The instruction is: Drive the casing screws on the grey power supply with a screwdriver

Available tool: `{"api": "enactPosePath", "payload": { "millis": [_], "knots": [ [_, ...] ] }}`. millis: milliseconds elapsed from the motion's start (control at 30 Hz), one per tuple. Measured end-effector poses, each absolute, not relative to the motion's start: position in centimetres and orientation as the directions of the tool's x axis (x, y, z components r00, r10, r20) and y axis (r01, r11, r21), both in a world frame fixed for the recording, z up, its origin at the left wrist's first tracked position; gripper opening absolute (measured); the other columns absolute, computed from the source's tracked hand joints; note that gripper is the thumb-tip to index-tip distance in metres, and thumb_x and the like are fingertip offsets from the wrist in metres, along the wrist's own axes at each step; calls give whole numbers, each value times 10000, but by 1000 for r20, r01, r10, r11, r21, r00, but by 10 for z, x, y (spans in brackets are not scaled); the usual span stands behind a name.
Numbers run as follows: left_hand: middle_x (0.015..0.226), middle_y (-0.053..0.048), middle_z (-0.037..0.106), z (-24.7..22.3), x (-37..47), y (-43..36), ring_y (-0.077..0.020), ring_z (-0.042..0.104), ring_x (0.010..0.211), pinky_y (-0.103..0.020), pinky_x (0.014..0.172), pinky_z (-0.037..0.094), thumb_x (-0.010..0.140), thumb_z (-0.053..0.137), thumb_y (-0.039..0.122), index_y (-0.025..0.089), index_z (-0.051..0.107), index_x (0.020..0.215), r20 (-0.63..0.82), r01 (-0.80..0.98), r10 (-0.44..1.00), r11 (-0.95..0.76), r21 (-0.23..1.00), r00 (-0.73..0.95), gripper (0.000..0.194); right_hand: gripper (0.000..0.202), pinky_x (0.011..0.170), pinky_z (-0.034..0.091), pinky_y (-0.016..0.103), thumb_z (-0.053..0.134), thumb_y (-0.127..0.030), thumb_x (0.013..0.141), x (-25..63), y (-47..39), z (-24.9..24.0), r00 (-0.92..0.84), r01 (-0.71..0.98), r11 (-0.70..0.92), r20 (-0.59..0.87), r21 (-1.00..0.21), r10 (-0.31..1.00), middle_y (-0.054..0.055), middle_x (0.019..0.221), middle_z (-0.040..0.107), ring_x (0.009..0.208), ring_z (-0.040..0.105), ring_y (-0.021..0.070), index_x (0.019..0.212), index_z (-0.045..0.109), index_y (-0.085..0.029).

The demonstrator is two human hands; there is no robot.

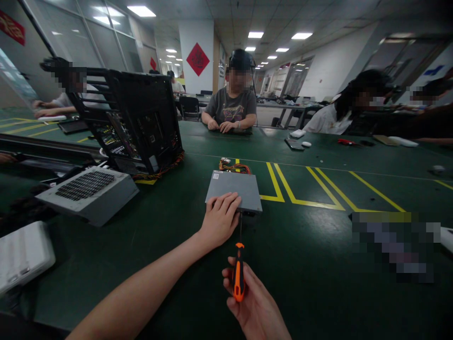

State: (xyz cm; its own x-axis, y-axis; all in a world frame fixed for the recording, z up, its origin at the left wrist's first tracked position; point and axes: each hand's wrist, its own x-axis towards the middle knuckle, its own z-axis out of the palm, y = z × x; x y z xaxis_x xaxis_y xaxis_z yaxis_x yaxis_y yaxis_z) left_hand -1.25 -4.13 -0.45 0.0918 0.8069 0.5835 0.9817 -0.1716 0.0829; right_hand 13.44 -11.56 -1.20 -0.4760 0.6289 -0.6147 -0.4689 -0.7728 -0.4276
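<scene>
A flat grey metal box (pixel 230 185), with a bundle of coloured cables (pixel 237 166) at its far side, lies on the green table. My left hand (pixel 220 219) rests on the box's near left part, its fingers over the top and near edge. Below it, my right hand (pixel 247 293) holds an orange and black screwdriver (pixel 239 274) by the handle. The shaft points away from me and reaches the near side of the box; its tip is too small to make out.
An open black computer case (pixel 141 123) stands at the left behind a grey power supply (pixel 88 189). A white object (pixel 24 257) lies at the near left. People sit across the table (pixel 311 236) and at both sides.
</scene>
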Motion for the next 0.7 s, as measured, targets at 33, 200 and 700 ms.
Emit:
{"api": "enactPosePath", "payload": {
  "millis": [33,200,700],
  "knots": [
    [1274,-54,471,-5,-12,-41,-205,395,1167,-389,932,272,852,419,257,201,444,1202,587,982,805,-171,81,91,355,506,478,405,182,731,-359,611,134,-116,-11,-482,-458,-780,-618,-427,622,77,794,652,685,592,144,1041,581,-138],
    [1270,-55,474,-4,-12,-42,-204,394,1169,-384,924,278,852,417,259,200,445,1199,590,981,802,-175,80,95,353,542,433,358,161,718,-365,627,134,-117,-11,-470,-452,-760,-599,-467,648,60,727,644,612,566,119,1096,557,-146],
    [1266,-73,478,-4,-12,-42,-220,397,1166,-398,926,271,849,421,249,194,445,1204,591,977,801,-191,100,96,360,539,465,400,170,804,-257,488,134,-118,-2,-499,-470,-781,-605,-412,620,90,783,658,687,611,159,968,613,-103]
  ]
}}
